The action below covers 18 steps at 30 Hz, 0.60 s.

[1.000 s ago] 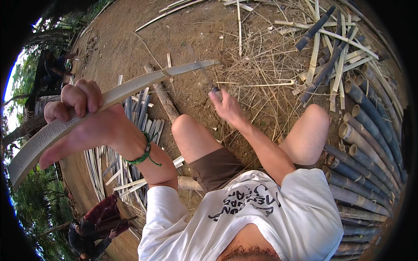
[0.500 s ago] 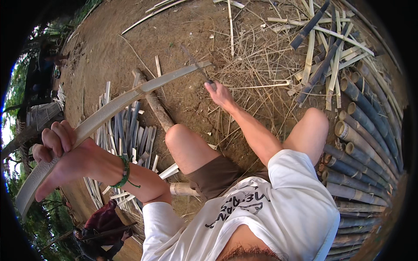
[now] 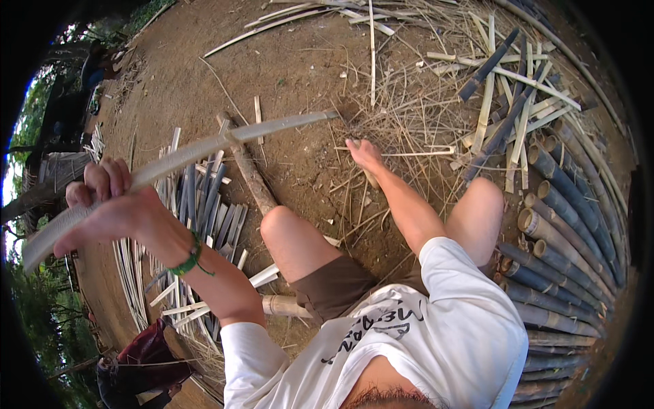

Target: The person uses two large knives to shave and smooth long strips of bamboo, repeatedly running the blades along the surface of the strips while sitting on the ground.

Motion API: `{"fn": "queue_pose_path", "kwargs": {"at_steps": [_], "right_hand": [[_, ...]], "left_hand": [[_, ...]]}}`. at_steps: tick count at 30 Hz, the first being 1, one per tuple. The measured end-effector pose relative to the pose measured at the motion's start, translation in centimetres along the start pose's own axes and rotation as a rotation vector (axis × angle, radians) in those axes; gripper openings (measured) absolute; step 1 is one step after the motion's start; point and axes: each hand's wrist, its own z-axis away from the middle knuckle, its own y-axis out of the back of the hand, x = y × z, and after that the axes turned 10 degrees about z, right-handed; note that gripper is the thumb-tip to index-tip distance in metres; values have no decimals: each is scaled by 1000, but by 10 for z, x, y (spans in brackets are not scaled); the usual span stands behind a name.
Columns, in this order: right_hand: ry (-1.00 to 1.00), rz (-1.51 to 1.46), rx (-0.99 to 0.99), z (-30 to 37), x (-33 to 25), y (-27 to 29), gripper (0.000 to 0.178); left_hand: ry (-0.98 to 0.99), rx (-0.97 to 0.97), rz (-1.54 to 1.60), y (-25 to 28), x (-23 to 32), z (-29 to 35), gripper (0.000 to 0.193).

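My left hand (image 3: 112, 201) is closed around the near part of a long, pale split bamboo strip (image 3: 184, 155), thumb along one side. The strip slants up to the right, its far end close to my right hand (image 3: 366, 155). That hand is closed on the handle of a knife (image 3: 346, 116). Its blade is smeared by motion and shows only as a dark streak by the strip's tip. Below the fist, a bit of the pale handle (image 3: 372, 180) sticks out. The strip crosses over a wooden pole (image 3: 251, 174) on the ground; whether they touch I cannot tell.
Split bamboo pieces (image 3: 218, 218) lie piled left of my knee. Thin shavings (image 3: 409, 102) litter the dirt ahead. Dark and pale bamboo lengths (image 3: 501, 129) cross at the far right, above stacked bamboo poles (image 3: 558, 273). Another person (image 3: 146, 361) bends over at lower left.
My right hand has moved slightly right and nearer to me, and the knife blade has swung off the strip to its tip. My left hand and the strip's near end have risen in the picture.
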Motion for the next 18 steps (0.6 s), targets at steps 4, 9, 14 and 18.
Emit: {"fn": "queue_pose_path", "kwargs": {"at_steps": [4, 9, 14, 18], "right_hand": [[77, -349, -83, 77, -23, -12, 59], [476, -351, -80, 174, -66, 4, 60], [434, -324, 11, 133, -32, -37, 60], [180, -377, -77, 99, -25, -46, 52]], "left_hand": [[13, -245, 106, 23, 30, -33, 83], [221, -489, 262, 43, 30, -63, 87], [320, -562, 346, 58, 23, -99, 89], [186, -386, 169, 50, 9, -96, 86]]}}
